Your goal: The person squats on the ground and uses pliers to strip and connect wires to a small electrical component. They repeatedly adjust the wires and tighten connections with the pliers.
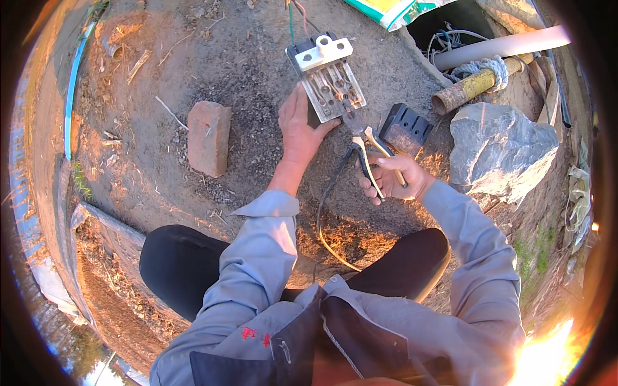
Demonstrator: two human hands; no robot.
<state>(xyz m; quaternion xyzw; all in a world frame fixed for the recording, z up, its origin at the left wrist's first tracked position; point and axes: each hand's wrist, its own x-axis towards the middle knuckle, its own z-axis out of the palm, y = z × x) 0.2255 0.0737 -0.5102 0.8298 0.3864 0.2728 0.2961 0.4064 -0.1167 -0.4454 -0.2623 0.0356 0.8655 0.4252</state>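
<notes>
My left hand (300,128) grips the lower left side of an electrical knife switch (333,90), its thumb along the near edge. The switch has a pale base with exposed metal contacts and a white crosspiece at its far end. In my right hand (400,178) are pliers (358,128) with cream and black handles, spread apart. Their jaws reach the near end of the switch's contacts; whether they grip anything there, I cannot tell. A black ribbed cover (405,126) lies just right of the pliers. A dark cable (320,209) runs from near the switch toward my legs.
A reddish brick (209,138) lies on the dirt to the left. On the right sit a large grey rock (502,151), a yellowish pipe (473,87) tied with rope, and a white pipe (505,47). Thin wires (297,14) lead off beyond the switch. My bent knees (183,267) are close below.
</notes>
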